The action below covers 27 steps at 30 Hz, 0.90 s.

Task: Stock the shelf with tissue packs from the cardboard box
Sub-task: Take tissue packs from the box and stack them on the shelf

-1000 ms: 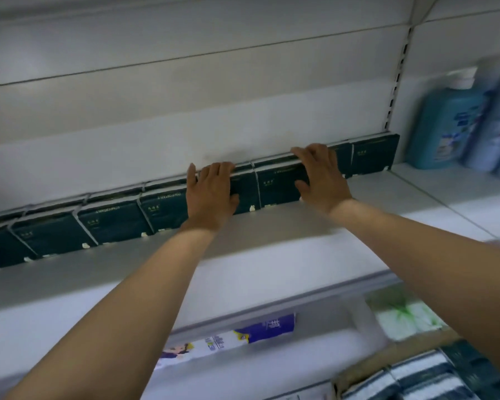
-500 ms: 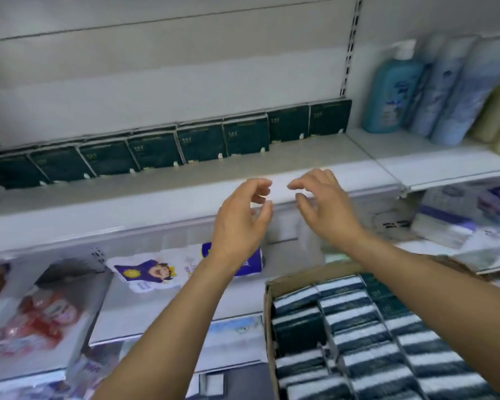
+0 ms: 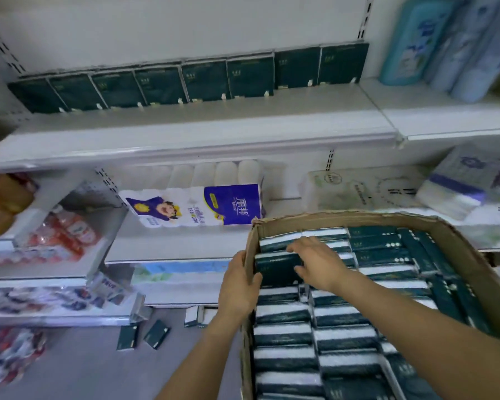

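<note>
A cardboard box (image 3: 358,217) at the lower right is packed with several dark green tissue packs with white edges. My left hand (image 3: 237,287) grips the box's left wall, thumb inside and fingers outside. My right hand (image 3: 318,262) reaches into the far left corner, its fingers and thumb curled round one tissue pack (image 3: 274,268) that stands a little above the others. On the white upper shelf (image 3: 214,122), a row of several matching packs (image 3: 205,79) stands upright against the back panel.
A pack of toilet rolls (image 3: 197,206) lies on the lower shelf behind the box. Blue bottles (image 3: 445,44) stand on the upper shelf at the right. Red packages (image 3: 64,232) fill the shelves at the left. Loose green packs (image 3: 156,334) lie on the floor.
Both hands left the row of packs on the upper shelf and came down to the box. The view tilted down with them. My right hand now holds a pack inside the box.
</note>
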Each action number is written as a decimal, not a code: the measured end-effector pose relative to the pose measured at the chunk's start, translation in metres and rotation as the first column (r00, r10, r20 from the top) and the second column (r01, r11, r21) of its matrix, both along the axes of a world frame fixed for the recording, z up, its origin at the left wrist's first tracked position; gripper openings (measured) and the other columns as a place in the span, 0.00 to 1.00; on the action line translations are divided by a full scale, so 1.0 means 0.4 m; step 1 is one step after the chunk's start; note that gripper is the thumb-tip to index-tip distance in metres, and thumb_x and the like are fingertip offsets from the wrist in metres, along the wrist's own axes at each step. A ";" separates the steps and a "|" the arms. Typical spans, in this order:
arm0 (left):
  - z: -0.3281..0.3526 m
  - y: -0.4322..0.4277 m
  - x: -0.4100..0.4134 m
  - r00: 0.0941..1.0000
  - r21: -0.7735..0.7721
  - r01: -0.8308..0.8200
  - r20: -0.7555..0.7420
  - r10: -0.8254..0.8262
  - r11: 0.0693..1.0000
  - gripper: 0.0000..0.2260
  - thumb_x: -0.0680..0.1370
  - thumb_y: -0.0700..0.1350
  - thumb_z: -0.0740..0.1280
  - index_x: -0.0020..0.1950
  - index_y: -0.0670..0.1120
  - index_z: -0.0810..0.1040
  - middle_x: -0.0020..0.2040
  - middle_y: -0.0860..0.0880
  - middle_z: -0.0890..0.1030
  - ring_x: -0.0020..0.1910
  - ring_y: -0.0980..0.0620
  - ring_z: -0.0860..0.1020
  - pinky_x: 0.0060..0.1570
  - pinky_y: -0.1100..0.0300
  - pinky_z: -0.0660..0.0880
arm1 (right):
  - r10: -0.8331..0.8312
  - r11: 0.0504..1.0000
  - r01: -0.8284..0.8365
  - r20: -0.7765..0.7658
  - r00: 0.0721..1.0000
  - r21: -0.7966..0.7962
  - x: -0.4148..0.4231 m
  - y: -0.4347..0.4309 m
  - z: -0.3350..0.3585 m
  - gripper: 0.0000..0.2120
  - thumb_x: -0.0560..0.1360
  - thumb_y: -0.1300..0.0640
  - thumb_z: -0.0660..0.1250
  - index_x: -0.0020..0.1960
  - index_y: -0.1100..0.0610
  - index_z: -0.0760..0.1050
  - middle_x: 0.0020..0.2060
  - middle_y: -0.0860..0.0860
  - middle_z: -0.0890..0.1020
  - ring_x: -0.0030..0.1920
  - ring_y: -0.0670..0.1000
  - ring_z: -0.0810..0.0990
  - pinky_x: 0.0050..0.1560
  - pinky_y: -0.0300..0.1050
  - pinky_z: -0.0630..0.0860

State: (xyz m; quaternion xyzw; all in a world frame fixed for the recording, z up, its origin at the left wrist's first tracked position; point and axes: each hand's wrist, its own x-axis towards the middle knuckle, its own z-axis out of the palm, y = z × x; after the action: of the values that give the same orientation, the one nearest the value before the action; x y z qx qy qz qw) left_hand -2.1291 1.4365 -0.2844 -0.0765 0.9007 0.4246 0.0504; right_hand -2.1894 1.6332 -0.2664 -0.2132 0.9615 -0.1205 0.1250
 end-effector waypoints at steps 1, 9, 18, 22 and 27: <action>-0.016 0.001 0.008 1.000 0.025 -0.013 -0.011 0.014 1.000 0.20 0.79 0.42 0.62 0.70 0.51 0.66 0.61 0.48 0.77 0.56 0.48 0.77 0.49 0.59 0.70 | -0.003 1.000 0.002 0.012 1.000 0.027 -0.004 -0.002 -0.016 0.24 0.78 0.55 0.64 0.73 0.54 0.64 0.67 0.54 0.69 0.68 0.55 0.64 0.64 0.48 0.67; -0.034 0.020 0.027 0.990 0.011 -0.125 -0.068 0.126 0.992 0.20 0.81 0.40 0.56 0.72 0.53 0.66 0.63 0.52 0.77 0.57 0.50 0.76 0.49 0.64 0.67 | 0.013 0.976 0.005 -0.082 0.997 0.218 -0.011 -0.030 -0.095 0.28 0.74 0.53 0.68 0.71 0.54 0.64 0.63 0.54 0.69 0.65 0.55 0.64 0.62 0.50 0.66; -0.050 0.032 0.022 0.980 -0.019 -0.197 -0.024 0.197 0.980 0.19 0.82 0.44 0.55 0.72 0.57 0.64 0.63 0.54 0.78 0.56 0.50 0.77 0.52 0.61 0.70 | 0.079 0.989 -0.063 -0.117 0.990 0.134 -0.003 -0.032 -0.117 0.22 0.75 0.49 0.68 0.67 0.49 0.68 0.60 0.50 0.74 0.62 0.52 0.67 0.58 0.46 0.62; -0.050 0.036 0.026 0.980 0.023 -0.191 -0.052 0.192 0.981 0.16 0.84 0.52 0.53 0.72 0.57 0.66 0.63 0.55 0.78 0.57 0.51 0.77 0.54 0.58 0.72 | -0.201 0.929 0.231 0.131 0.971 -0.288 -0.011 0.001 -0.079 0.18 0.75 0.48 0.69 0.62 0.46 0.68 0.55 0.49 0.78 0.54 0.54 0.76 0.56 0.47 0.71; -0.044 0.036 0.025 0.982 0.082 -0.177 -0.044 0.181 0.981 0.17 0.82 0.58 0.52 0.70 0.58 0.67 0.62 0.57 0.77 0.59 0.53 0.76 0.57 0.55 0.72 | -0.156 0.518 0.560 0.572 0.805 -0.647 -0.042 0.037 0.009 0.12 0.74 0.64 0.72 0.52 0.54 0.73 0.50 0.56 0.83 0.51 0.61 0.82 0.54 0.62 0.78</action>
State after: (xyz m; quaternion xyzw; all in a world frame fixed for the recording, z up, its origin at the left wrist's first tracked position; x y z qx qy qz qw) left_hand -2.1193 1.4508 -0.3019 -0.1445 0.8739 0.4641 -0.0082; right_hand -2.2060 1.6482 -0.2626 -0.0024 0.7720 -0.6019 0.2043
